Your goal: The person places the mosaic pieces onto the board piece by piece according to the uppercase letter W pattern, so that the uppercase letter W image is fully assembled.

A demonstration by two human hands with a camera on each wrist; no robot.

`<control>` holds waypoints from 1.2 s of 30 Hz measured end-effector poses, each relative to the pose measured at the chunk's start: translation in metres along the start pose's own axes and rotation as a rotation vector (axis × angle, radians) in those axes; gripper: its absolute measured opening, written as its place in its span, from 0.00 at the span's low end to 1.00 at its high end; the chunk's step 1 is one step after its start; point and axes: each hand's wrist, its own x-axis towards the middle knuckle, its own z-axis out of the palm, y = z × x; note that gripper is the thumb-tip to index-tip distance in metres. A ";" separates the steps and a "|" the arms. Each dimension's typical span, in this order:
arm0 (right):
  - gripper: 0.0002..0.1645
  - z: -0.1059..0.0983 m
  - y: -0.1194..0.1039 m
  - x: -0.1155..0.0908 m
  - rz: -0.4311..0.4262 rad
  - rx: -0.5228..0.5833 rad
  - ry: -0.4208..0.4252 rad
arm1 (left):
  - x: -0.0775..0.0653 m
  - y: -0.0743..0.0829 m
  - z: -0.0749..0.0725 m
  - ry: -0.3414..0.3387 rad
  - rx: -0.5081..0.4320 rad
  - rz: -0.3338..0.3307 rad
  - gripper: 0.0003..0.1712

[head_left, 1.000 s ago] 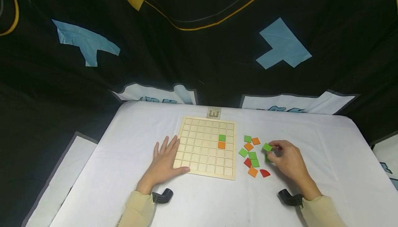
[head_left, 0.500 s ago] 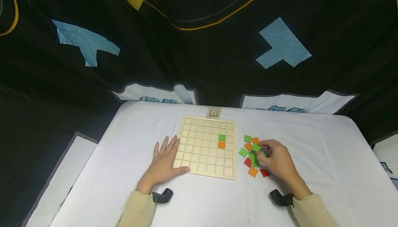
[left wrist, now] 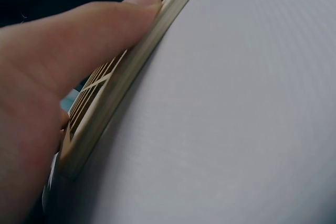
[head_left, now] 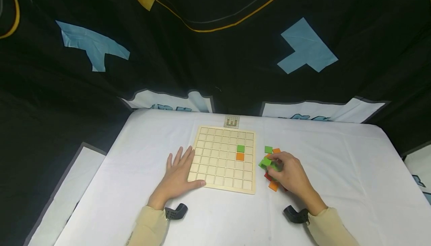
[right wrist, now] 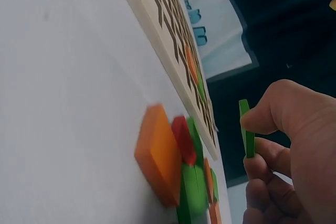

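My right hand [head_left: 289, 171] pinches a green square tile [right wrist: 245, 128] between thumb and fingers, raised over the loose tiles right of the board. The wooden grid board [head_left: 215, 159] lies flat in the middle of the table. One green tile [head_left: 240, 148] and, just below it, one orange tile [head_left: 240, 157] sit in its cells. My left hand [head_left: 176, 180] rests with spread fingers on the board's left edge, its thumb [left wrist: 105, 35] lying over the near corner in the left wrist view. Part of the loose pile is hidden under the right hand.
Loose tiles lie beside the board's right side: a green tile [head_left: 268, 149], an orange tile [head_left: 273, 185], a red piece [right wrist: 184, 139] and several others. A small patterned card [head_left: 231, 121] touches the board's far edge. A dark curtain [head_left: 215, 58] hangs behind the white table.
The right hand has moved left with the green tile, from the right of the loose tiles to over them, near the board. The left hand has stayed in place.
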 end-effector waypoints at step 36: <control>0.16 0.039 -0.030 0.019 -0.066 0.064 -0.126 | 0.000 0.001 -0.001 0.006 0.021 0.009 0.66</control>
